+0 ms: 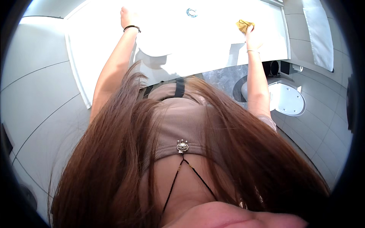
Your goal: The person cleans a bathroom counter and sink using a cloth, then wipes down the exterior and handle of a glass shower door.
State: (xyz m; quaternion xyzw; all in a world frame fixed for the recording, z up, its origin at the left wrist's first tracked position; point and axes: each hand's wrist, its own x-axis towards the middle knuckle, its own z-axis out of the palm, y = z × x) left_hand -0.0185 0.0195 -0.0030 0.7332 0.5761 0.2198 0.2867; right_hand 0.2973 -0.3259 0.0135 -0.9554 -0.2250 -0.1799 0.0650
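A bright white washbasin top [199, 48] spreads out before me, heavily washed out by light. At its right part, my right hand [253, 38] grips a crumpled yellow cloth [244, 26]. The cloth sticks out past my fingers, over the white surface. On the other side, my left hand [128, 17] is at the far left of the washbasin top, and glare swallows most of its fingers. Whether it holds anything is hard to make out. Between my hands, farther back, lies a round metal drain [192, 12].
A white toilet lid [288, 98] is below on the right, beside a tiled wall. A white towel [319, 37] hangs on the right wall, above a toilet paper roll [298, 68]. Grey wall tiles [37, 79] flank the left. My long hair hangs near both arms.
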